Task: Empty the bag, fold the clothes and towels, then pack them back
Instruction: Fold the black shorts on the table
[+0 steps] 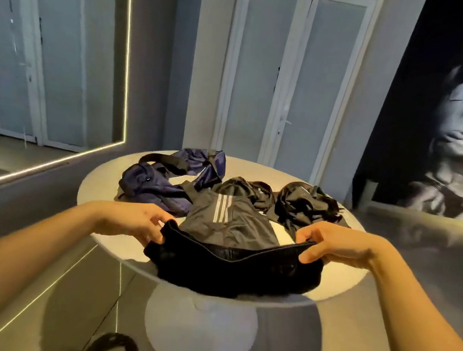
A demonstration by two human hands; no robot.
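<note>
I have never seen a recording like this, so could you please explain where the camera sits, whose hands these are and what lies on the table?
No machine here: a person wears one wide-angle camera on the head, looking forward and down, so the two bare arms are their own. The left hand and right hand each grip the waistband of a black sports garment with three white stripes, at the near edge of a round white table. Farther back lie a crumpled navy bag on the left and another crumpled black garment on the right.
</note>
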